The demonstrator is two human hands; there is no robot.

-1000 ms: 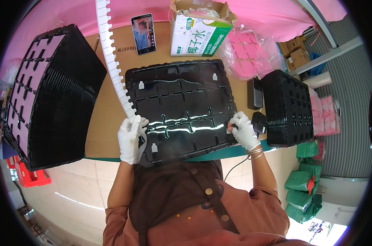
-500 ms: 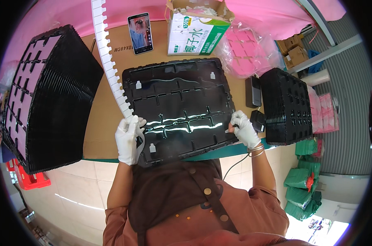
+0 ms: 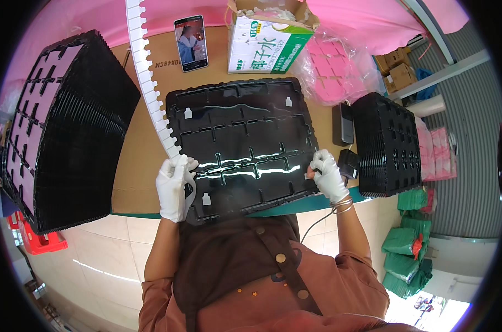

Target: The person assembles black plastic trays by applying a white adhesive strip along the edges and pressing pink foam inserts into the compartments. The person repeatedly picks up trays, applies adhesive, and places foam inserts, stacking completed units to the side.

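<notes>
A glossy black plastic tray (image 3: 240, 138) with moulded compartments and small white tabs lies flat on the cardboard-covered table (image 3: 137, 160). My left hand (image 3: 173, 188), in a white glove, grips the tray's near left corner. My right hand (image 3: 327, 176), also gloved, holds its near right edge. A long white notched strip (image 3: 148, 77) runs along the tray's left side, from the far edge down to my left hand.
A tall stack of black trays (image 3: 63, 127) stands at the left, a smaller stack (image 3: 392, 144) at the right. A phone (image 3: 190, 43), a green-and-white carton (image 3: 270, 41), pink bagged items (image 3: 331, 69) and small dark devices (image 3: 344, 124) sit behind and beside the tray.
The tray and both hands sit slightly lower and nearer to me than before; the grip on both near corners is unchanged.
</notes>
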